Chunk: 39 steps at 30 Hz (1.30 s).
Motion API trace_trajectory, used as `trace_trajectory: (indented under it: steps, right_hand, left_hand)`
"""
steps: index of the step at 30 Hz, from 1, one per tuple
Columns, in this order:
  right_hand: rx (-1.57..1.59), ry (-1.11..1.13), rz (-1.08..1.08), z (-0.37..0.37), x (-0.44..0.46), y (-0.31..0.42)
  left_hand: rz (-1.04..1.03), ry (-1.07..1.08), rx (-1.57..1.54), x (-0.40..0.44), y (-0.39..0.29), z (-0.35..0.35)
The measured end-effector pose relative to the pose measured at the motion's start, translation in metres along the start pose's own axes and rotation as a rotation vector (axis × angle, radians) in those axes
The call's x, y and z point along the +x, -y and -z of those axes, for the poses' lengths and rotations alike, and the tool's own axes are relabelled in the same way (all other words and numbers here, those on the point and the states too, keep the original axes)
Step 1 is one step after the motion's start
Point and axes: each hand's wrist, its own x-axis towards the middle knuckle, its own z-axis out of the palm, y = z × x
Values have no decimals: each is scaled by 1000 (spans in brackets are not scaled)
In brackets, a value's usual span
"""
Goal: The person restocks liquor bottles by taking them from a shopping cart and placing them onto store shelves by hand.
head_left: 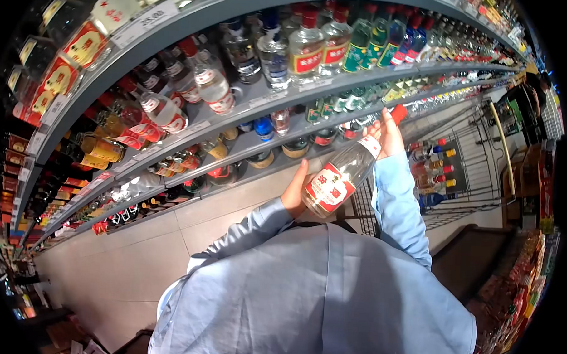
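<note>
A clear glass bottle (336,180) with a red and white label and a red cap is held tilted before my chest, its neck up to the right. My right hand (388,136) is wrapped round the neck just below the cap. At the base's left side is my left hand (295,191), thumb raised, its other fingers mostly hidden behind the bottle. Similar clear bottles (215,90) with white caps and red labels stand on the shelf (248,101) in front of me.
A wire shopping cart (478,159) at the right holds several bottles (434,165) lying down. Shelves full of bottles curve along the front and left. A person (536,89) stands at the far right. Tiled floor (150,247) shows at the lower left.
</note>
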Motion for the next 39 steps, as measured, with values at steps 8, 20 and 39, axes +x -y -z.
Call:
trace_trajectory:
  steps: [8, 20, 39]
  right_hand:
    - [-12, -82, -64, -80, -9, -61]
    - [3, 64, -170, -107, 11, -101]
    - [-53, 1013, 605, -168, 5, 8]
  left_hand:
    - [-181, -101, 47, -66, -46, 26]
    - [-250, -342, 273, -99, -66, 36]
    - [-443, -337, -142, 0, -98, 18]
